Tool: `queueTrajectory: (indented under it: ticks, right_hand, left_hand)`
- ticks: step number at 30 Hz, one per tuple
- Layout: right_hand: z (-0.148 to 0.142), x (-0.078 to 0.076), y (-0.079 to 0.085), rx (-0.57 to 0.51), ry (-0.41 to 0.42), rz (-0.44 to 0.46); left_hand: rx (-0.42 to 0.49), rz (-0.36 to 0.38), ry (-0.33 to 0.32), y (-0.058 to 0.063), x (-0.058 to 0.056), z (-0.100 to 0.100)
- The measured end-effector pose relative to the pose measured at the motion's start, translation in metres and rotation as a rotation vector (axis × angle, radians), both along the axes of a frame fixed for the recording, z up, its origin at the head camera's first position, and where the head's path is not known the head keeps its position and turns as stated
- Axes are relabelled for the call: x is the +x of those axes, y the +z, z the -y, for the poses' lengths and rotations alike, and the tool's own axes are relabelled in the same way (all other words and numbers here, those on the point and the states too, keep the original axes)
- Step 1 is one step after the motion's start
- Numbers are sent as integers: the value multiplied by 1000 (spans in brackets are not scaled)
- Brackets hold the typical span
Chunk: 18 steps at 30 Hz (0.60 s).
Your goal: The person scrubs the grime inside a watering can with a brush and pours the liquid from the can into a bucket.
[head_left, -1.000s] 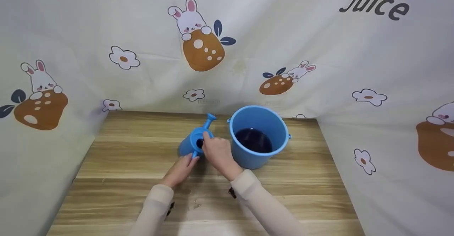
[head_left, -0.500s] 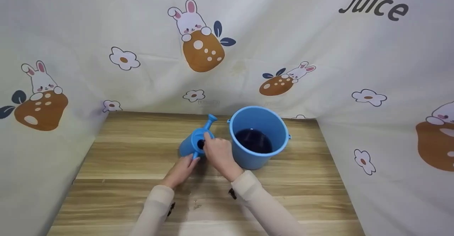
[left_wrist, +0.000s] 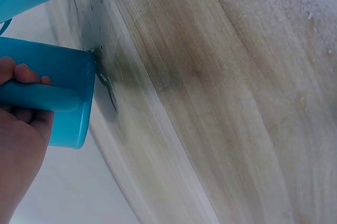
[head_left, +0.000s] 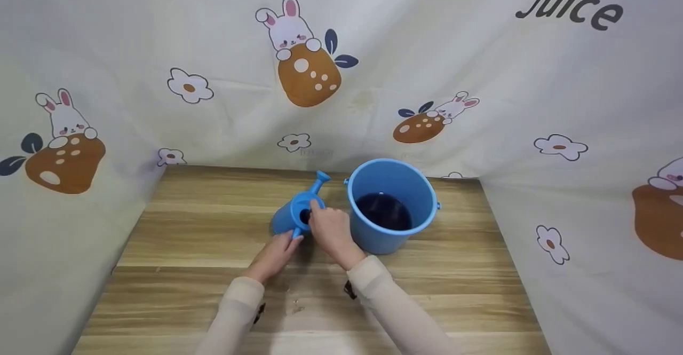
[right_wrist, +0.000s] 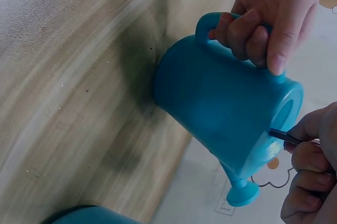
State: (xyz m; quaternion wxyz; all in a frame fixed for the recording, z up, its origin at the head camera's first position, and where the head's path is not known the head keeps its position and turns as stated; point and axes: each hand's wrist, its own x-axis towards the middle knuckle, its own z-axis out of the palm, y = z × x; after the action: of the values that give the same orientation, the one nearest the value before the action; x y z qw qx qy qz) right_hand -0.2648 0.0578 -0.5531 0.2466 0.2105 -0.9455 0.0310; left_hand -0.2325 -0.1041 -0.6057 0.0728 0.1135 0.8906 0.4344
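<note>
A small blue watering can stands at mid-table, its sprinkler spout pointing to the back. My left hand grips its handle, fingers wrapped round it in both wrist views. Over the can's top opening, my right hand pinches a thin dark rod. The rod's far end goes into the opening and is hidden, so its kind cannot be told. Just right of the can is a larger blue bucket with dark liquid in it.
Wet spots mark the wooden tabletop near its front. A wet patch lies by the can's base. Pale cloth walls printed with rabbits and flowers enclose the table at the back and both sides.
</note>
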Motion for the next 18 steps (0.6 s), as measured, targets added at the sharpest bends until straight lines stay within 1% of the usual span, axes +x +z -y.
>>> queueTrajectory:
  ticks: [7,13,15,18]
  right_hand:
    - [2,-1,0,-7,-20,28]
    - [2,2,0,-36,-37,-9]
    - [1,2,0,-44,-32,-5]
    - [1,4,3,-37,-21,38]
  left_hand:
    - [-10,-22,3,1,0,0]
    - [-20,-58,-7,1,0,0]
    - [-22,-44,-7,1,0,-1]
    - [-23,-27,-3,0,0,-1]
